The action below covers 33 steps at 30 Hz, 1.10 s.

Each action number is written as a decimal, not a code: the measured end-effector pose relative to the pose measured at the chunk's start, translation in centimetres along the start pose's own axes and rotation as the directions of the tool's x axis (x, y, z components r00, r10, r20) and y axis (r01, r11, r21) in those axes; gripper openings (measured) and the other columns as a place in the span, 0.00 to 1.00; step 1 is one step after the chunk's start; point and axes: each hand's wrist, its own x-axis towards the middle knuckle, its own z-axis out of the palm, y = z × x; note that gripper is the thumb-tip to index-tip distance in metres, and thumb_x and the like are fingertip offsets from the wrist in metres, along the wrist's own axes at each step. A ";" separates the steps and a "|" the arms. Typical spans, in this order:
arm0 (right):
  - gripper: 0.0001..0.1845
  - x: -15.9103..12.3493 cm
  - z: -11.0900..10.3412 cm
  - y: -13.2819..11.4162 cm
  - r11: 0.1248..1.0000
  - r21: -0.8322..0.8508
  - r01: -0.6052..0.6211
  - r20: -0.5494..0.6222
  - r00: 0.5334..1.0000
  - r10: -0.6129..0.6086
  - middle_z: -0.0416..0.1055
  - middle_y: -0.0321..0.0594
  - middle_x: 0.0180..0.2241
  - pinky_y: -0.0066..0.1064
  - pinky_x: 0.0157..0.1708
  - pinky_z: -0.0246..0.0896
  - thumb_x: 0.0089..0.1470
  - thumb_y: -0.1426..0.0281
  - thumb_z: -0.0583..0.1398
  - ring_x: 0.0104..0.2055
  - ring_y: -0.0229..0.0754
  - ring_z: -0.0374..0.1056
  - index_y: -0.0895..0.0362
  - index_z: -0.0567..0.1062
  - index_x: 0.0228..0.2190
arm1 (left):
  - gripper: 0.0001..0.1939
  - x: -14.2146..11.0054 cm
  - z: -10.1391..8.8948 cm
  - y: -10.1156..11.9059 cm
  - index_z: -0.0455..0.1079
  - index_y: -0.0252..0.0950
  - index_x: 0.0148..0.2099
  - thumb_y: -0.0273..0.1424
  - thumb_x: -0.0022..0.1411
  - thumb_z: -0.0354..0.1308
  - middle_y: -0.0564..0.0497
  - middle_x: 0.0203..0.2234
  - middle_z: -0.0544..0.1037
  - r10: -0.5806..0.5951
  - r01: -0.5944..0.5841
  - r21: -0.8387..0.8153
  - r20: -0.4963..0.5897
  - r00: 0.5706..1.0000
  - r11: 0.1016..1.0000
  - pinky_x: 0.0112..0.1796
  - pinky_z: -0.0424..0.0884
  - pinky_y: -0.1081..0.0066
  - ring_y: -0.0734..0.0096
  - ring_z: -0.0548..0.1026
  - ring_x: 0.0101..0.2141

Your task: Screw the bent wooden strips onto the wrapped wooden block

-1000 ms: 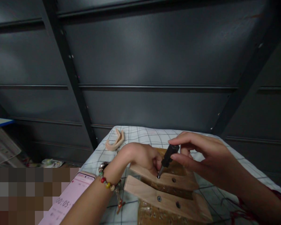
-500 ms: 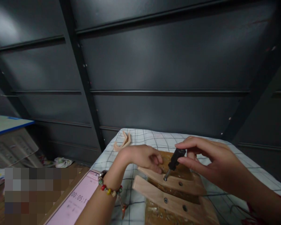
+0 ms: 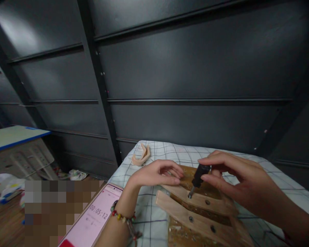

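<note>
My right hand [image 3: 233, 171] pinches the black handle of a small screwdriver [image 3: 201, 175] between thumb and finger. Its tilted shaft reaches a screw hole in the farther of two curved wooden pieces [image 3: 199, 199]. The nearer curved wooden piece [image 3: 195, 219] also has two dark holes or screws. Both lie across a brown, shiny, plastic-wrapped block [image 3: 181, 233]. My left hand [image 3: 161, 173], wearing a beaded bracelet, is at the left end of the farther piece. Its fingers are loosely bent and apart, with the thumb along the wood.
A phone [image 3: 99, 212] showing a running timer lies left of my left forearm. Small curved wooden parts [image 3: 142, 156] rest on the checked cloth [image 3: 167, 147] at the far left. Behind the table stands a dark panelled wall [image 3: 190, 72]. Another table [image 3: 18, 137] with a blue edge is at left.
The view has shifted left, so everything sits farther right. My left fingers have loosened and lifted from the wood's edge. The screwdriver stays at the same hole.
</note>
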 end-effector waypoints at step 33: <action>0.10 0.4 -0.4 -0.2 1.000 0.000 0.002 0.066 0.998 -0.002 0.62 0.29 0.22 0.23 0.23 0.56 0.48 0.75 0.57 0.22 0.33 0.61 0.51 0.66 0.35 | 0.05 -0.2 0.2 -1.5 0.62 0.32 0.27 0.27 0.49 0.56 0.53 0.24 0.65 0.022 -0.019 -0.033 0.087 0.996 0.999 0.30 0.58 0.75 0.76 0.62 0.28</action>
